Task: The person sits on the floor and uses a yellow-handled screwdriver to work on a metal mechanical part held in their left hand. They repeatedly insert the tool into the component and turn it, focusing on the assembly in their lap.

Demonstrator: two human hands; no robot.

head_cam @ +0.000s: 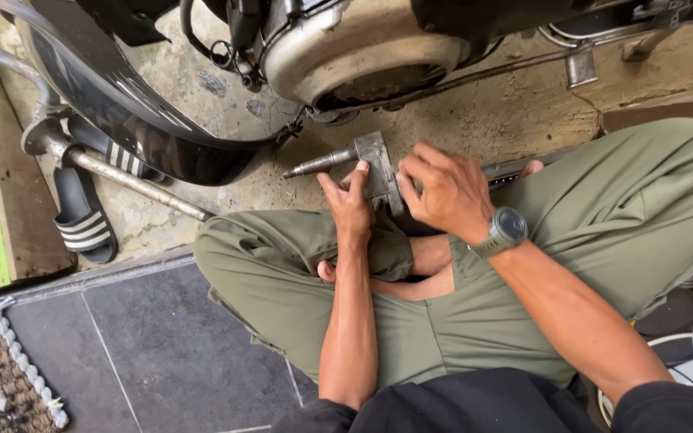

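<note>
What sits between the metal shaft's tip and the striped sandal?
Head view: a bare stretch of stained concrete floor, plus the end of a steel pipe, between the metal shaft and striped sandal.

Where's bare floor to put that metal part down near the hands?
Bare concrete lies ahead of the right hand, below the engine cover. Dark tiles left of the knee are free too. Crowded: the sandals and pipe beside the left hand holding the metal part.

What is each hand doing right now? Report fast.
Left hand: fingers closed on the grey metal part with a shaft.
Right hand: fingers curled on the same part's other side.
</note>
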